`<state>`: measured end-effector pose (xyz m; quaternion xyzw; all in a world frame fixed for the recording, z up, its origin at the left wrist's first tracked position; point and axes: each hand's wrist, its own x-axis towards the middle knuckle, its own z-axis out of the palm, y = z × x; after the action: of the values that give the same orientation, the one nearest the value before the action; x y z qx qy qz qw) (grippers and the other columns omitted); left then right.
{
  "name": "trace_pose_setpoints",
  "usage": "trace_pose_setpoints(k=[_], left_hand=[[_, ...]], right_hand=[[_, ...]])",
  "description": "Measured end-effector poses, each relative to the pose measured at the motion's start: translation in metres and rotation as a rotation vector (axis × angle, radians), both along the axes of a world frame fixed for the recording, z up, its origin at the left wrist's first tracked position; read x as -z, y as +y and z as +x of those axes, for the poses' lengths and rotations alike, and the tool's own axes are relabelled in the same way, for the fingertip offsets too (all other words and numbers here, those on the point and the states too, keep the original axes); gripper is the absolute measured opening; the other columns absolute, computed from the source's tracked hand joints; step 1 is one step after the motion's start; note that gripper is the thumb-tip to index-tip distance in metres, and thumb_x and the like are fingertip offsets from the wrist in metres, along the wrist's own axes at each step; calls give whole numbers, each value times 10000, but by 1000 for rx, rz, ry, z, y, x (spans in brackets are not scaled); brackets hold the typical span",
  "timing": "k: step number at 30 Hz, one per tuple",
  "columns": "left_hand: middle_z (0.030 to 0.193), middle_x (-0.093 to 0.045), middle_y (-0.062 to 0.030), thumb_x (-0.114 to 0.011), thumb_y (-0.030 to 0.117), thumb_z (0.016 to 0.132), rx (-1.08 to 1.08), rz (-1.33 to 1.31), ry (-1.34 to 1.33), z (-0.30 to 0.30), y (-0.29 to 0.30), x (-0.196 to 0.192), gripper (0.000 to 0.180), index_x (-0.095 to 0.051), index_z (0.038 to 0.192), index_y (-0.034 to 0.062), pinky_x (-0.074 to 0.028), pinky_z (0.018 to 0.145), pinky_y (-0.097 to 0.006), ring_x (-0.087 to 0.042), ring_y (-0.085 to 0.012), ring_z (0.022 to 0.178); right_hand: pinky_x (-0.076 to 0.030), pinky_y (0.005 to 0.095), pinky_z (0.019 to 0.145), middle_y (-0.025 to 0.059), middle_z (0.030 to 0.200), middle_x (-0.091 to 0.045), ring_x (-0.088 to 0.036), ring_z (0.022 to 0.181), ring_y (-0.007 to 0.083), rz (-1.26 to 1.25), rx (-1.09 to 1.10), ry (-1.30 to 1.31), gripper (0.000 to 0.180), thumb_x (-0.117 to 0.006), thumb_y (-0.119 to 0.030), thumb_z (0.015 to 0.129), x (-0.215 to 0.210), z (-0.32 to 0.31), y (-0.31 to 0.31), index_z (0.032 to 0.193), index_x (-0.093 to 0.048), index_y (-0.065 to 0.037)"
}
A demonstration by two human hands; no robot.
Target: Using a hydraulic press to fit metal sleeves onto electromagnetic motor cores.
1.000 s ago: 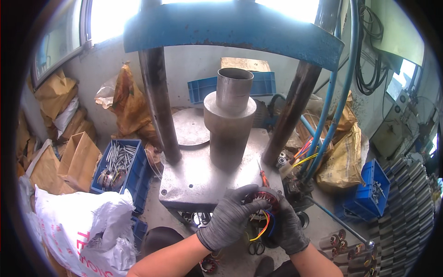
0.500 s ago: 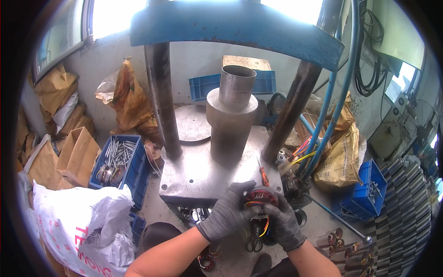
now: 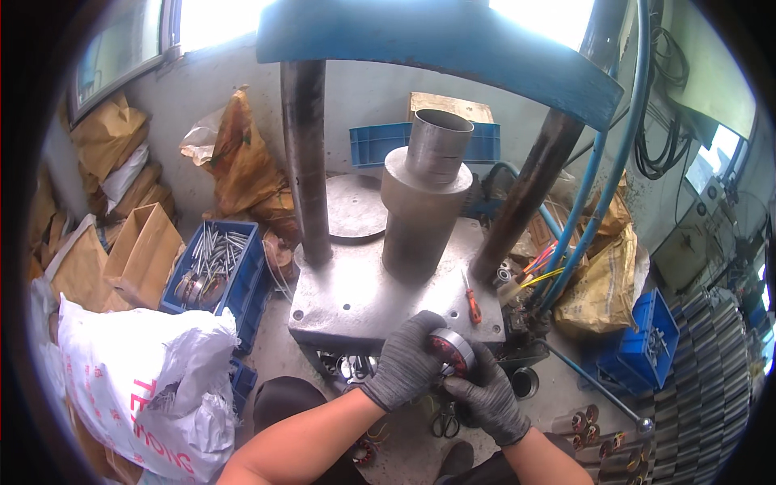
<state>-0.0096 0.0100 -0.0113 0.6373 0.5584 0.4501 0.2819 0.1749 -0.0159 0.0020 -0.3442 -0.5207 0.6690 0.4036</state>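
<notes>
A motor stator (image 3: 455,349), a steel ring with dark red windings inside, is held between my two grey-gloved hands at the front edge of the press table (image 3: 339,284). My left hand (image 3: 406,357) closes around its left side. My right hand (image 3: 490,394) grips its right and lower side, fingers curled. The stator is tilted, showing its bright outer rim. Its lead wires are mostly hidden by my hands. An orange-handled screwdriver (image 3: 474,307) lies on the table just beyond. Behind it, a stepped metal cylinder (image 3: 424,214) stands upright with a thinner tube on top.
Steel posts (image 3: 305,162) and a blue crossbeam (image 3: 436,61) frame the table. Blue crates (image 3: 257,283) and a white sack (image 3: 145,380) sit left. At right are a lever bar (image 3: 594,385), several stators (image 3: 594,428) and stacked metal tubes (image 3: 695,372). Scissors (image 3: 444,423) lie below.
The stator has been turned in my hands, so its steel rim now shows and the coloured wires have dropped from sight. My view has shifted slightly, moving the scene rightward.
</notes>
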Motion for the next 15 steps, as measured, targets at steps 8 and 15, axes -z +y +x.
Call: trace_pose_setpoints(k=[8, 15], left_hand=[[1427, -509, -160, -942, 236, 786, 291, -4, -429, -5, -3, 9, 1005, -332, 1548, -6, -461, 1141, -405, -539, -287, 1329], [1466, -471, -145, -1000, 171, 686, 405, -20, -390, -11, -6, 12, 1218, -222, 1618, 70, -397, 1212, -437, -493, -243, 1383]], right_hand=[[-639, 358, 834, 113, 1209, -693, -723, 964, 216, -412, -99, 427, 526, -653, -153, 930, -10, 14, 33, 1435, -552, -51], [-562, 211, 467, 101, 1049, -741, -719, 734, 136, -633, -61, 281, 483, -664, -277, 933, -19, 2, 34, 1332, -612, -10]])
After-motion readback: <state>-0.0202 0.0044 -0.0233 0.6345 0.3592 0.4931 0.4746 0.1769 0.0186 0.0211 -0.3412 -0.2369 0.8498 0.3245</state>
